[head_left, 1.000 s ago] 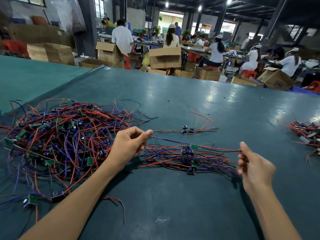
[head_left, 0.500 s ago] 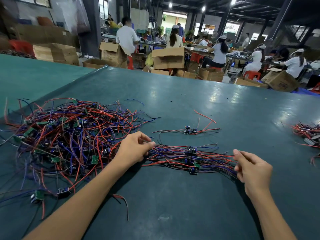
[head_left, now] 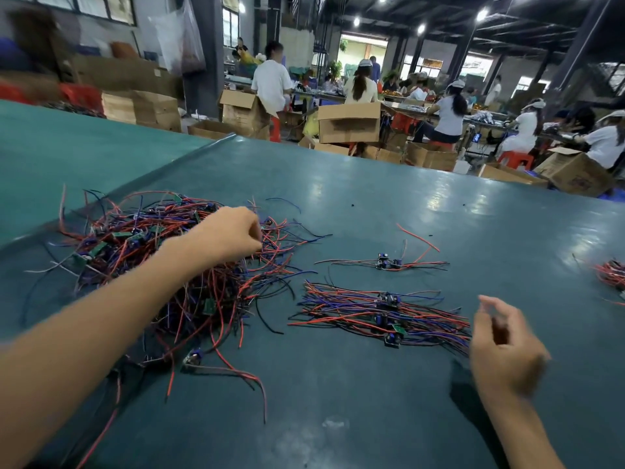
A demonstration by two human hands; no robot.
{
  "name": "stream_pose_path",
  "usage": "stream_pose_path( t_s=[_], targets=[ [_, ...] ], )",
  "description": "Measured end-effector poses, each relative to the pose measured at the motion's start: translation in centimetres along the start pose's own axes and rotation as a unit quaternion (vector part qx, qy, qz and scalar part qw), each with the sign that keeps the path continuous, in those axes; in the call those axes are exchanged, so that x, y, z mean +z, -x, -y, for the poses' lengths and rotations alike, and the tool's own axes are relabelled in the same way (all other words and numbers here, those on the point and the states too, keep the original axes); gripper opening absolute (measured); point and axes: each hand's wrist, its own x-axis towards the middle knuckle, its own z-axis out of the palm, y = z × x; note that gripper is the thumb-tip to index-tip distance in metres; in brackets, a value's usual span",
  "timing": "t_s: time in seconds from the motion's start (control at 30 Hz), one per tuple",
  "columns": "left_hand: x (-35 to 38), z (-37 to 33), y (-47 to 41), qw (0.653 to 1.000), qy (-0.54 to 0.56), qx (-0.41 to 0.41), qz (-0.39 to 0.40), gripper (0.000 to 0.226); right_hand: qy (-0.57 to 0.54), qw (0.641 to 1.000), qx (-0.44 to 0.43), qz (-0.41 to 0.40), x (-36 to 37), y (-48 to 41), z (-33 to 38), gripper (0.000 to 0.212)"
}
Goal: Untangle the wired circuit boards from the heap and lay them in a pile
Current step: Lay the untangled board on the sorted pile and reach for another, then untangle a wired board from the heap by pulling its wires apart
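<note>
A big heap of wired circuit boards (head_left: pixel 142 252), red, blue and black wires with small green boards, covers the left of the dark green table (head_left: pixel 372 198). My left hand (head_left: pixel 233 231) is stretched over the heap's far right part, fingers curled down among the wires; a grip on any wire does not show. To the right lies the sorted pile (head_left: pixel 372 313), its wires running left to right. My right hand (head_left: pixel 504 346) hovers blurred at the pile's right end, fingers apart, holding nothing.
One wired board (head_left: pixel 389 264) lies alone behind the pile. Another wire bundle (head_left: pixel 612 274) sits at the right edge. A loose board (head_left: pixel 192 360) trails from the heap's front. Cardboard boxes (head_left: pixel 348 125) and seated people are beyond the table's far edge.
Both hands have let go of the wired board, which now rests on the pile. My left hand moved left and away onto the heap. My right hand opened and drew back slightly.
</note>
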Motion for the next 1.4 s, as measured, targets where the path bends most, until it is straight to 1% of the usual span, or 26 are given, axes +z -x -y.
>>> stream_pose_path(
  t_s=[0.07, 0.1, 0.17, 0.2, 0.27, 0.33, 0.4, 0.43, 0.47, 0.53, 0.6, 0.7, 0.8, 0.9, 0.97, 1.0, 1.1, 1.2, 1.23, 1.27, 1.33, 1.4],
  targets=[
    [-0.5, 1.2, -0.5, 0.991, -0.068, 0.019, 0.113, 0.015, -0.031, 0.988, -0.153, 0.010, 0.4, 1.4, 2.5, 0.018],
    [-0.4, 1.6, -0.6, 0.984, -0.097, 0.032, 0.148, 0.018, -0.056, 0.970, -0.235, 0.026, 1.0, 2.1, 4.1, 0.018],
    [0.1, 1.9, -0.7, 0.973, -0.147, 0.054, 0.172, 0.027, -0.105, 0.920, -0.366, 0.091, 2.8, 3.6, 7.6, 0.018],
    [0.5, 1.9, -0.8, 0.970, -0.158, 0.060, 0.174, 0.034, -0.118, 0.896, -0.409, 0.127, 4.0, 4.6, 9.5, 0.018],
    [1.1, 2.0, -1.0, 0.969, -0.162, 0.056, 0.180, 0.044, -0.126, 0.866, -0.443, 0.197, 6.5, 6.7, 12.7, 0.017],
    [1.7, 2.0, -1.2, 0.967, -0.173, 0.057, 0.180, 0.038, -0.113, 0.861, -0.420, 0.265, 8.5, 8.5, 14.5, 0.016],
    [2.2, 2.0, -1.4, 0.965, -0.198, 0.055, 0.165, 0.028, -0.089, 0.861, -0.369, 0.337, 9.9, 9.8, 14.9, 0.019],
    [2.4, 2.0, -1.5, 0.964, -0.206, 0.047, 0.160, 0.026, -0.081, 0.863, -0.347, 0.359, 10.2, 10.0, 14.7, 0.019],
    [2.6, 2.0, -1.6, 0.964, -0.209, 0.035, 0.159, 0.027, -0.085, 0.869, -0.332, 0.356, 10.4, 10.1, 14.4, 0.018],
    [3.0, 1.8, -1.5, 0.962, -0.213, 0.010, 0.167, 0.022, -0.116, 0.885, -0.319, 0.318, 10.2, 9.9, 13.7, 0.018],
    [3.5, 1.0, -1.5, 0.960, -0.235, 0.005, 0.153, 0.019, -0.135, 0.888, -0.321, 0.301, 9.6, 9.7, 13.2, 0.019],
    [4.3, -0.1, -1.5, 0.958, -0.259, 0.010, 0.121, 0.014, -0.130, 0.890, -0.311, 0.306, 9.3, 9.7, 13.3, 0.018],
    [4.2, -0.1, -1.6, 0.970, -0.216, -0.008, 0.111, 0.015, -0.121, 0.898, -0.282, 0.317, 9.4, 9.6, 13.4, 0.019],
    [3.2, 0.8, -1.7, 0.983, -0.127, -0.044, 0.128, 0.013, -0.128, 0.903, -0.257, 0.319, 9.3, 9.3, 13.3, 0.019],
    [2.4, 1.6, -1.8, 0.984, -0.086, -0.050, 0.147, 0.026, -0.128, 0.907, -0.241, 0.321, 9.2, 9.3, 13.4, 0.019],
    [2.1, 1.9, -1.9, 0.985, -0.076, -0.049, 0.146, 0.029, -0.126, 0.907, -0.236, 0.325, 9.2, 9.3, 13.5, 0.019],
    [1.5, 2.2, -1.9, 0.985, -0.087, -0.030, 0.143, 0.025, -0.122, 0.908, -0.228, 0.331, 9.1, 9.4, 13.5, 0.021],
    [1.0, 1.5, -1.1, 0.976, -0.170, 0.041, 0.130, 0.022, -0.117, 0.907, -0.224, 0.338, 9.0, 9.4, 13.5, 0.022],
    [0.6, 1.0, -0.8, 0.971, -0.184, 0.067, 0.136, 0.019, -0.115, 0.906, -0.225, 0.340, 9.0, 9.4, 13.5, 0.022],
    [0.2, 0.4, -0.5, 0.967, -0.178, 0.085, 0.164, 0.015, -0.113, 0.905, -0.225, 0.342, 9.1, 9.4, 13.5, 0.022],
    [-0.7, -1.3, 0.2, 0.943, -0.159, 0.097, 0.276, 0.011, -0.104, 0.906, -0.227, 0.342, 9.1, 9.4, 13.6, 0.020],
    [-1.1, -2.7, 1.0, 0.904, -0.177, 0.101, 0.376, 0.016, -0.100, 0.907, -0.219, 0.347, 9.1, 9.3, 13.6, 0.018]
  ],
)
